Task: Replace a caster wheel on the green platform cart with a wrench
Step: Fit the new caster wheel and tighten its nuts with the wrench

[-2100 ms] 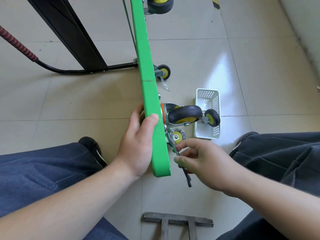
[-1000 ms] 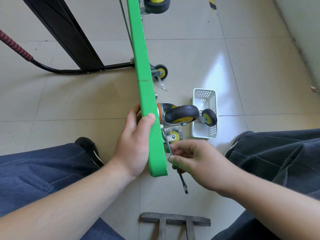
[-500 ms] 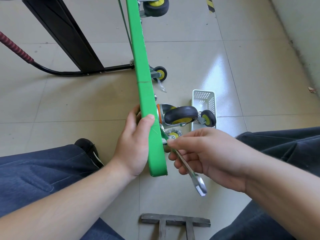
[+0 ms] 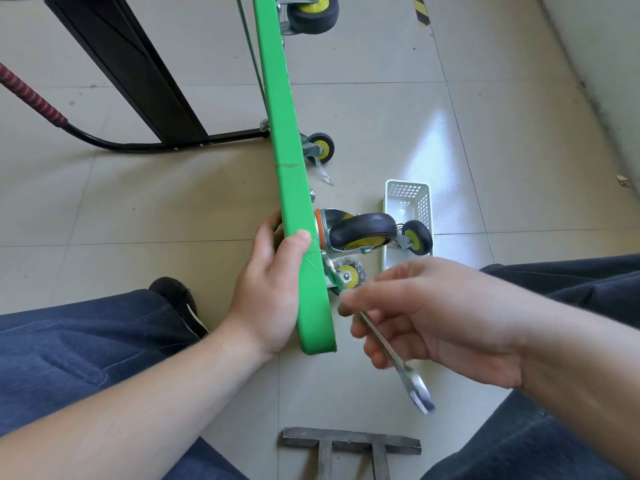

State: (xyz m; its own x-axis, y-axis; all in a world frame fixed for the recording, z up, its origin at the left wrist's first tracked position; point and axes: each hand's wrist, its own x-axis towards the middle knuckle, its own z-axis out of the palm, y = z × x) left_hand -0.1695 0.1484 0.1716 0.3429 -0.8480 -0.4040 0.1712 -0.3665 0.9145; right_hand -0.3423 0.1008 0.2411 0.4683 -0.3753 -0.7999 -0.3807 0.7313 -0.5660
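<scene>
Wrench (image 4: 394, 355) now swung outward; five casters, two hands.

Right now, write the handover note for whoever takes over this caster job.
Left hand grips the edge of the green platform cart, which stands on its side. Right hand holds the wrench, its upper end at the mounting plate of the near caster, which is on the deck. A small caster sits at the white basket. Whether the bolts are tight cannot be told; check them, then set the cart down.
</scene>
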